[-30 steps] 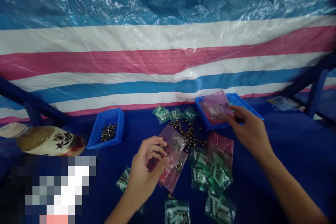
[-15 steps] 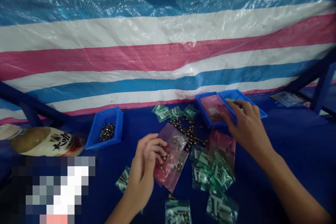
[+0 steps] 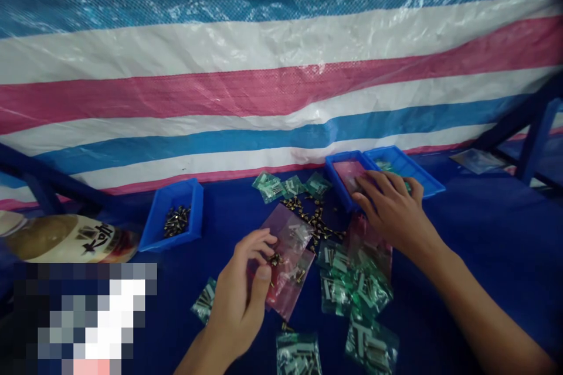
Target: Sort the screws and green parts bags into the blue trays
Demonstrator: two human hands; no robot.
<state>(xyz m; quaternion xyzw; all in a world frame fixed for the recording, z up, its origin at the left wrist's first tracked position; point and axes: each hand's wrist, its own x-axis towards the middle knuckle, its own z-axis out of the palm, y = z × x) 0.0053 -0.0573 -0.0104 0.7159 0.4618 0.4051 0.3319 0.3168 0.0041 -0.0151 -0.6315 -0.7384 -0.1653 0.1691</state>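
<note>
Left hand (image 3: 237,299) has its thumb and fingertips (image 3: 264,272) drawn together at small screws (image 3: 275,259) on a purple zip bag (image 3: 288,234), though I cannot tell if they are gripped. Right hand (image 3: 396,214) has left the pink zip bag (image 3: 347,173) lying in the left blue tray (image 3: 343,155) and spreads open over the right blue tray (image 3: 428,179), both at the back edge of the bench (image 3: 484,246).

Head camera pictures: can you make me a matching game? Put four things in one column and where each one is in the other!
Things:
1. Left hand
2. Right hand
3. Small blue tray
4. Bottle

Matches:
A. Lying on its side
B. Holding screws
C. Over the pink bag
D. Over two blue trays

Pairs: 1-C, 2-D, 3-B, 4-A
</note>
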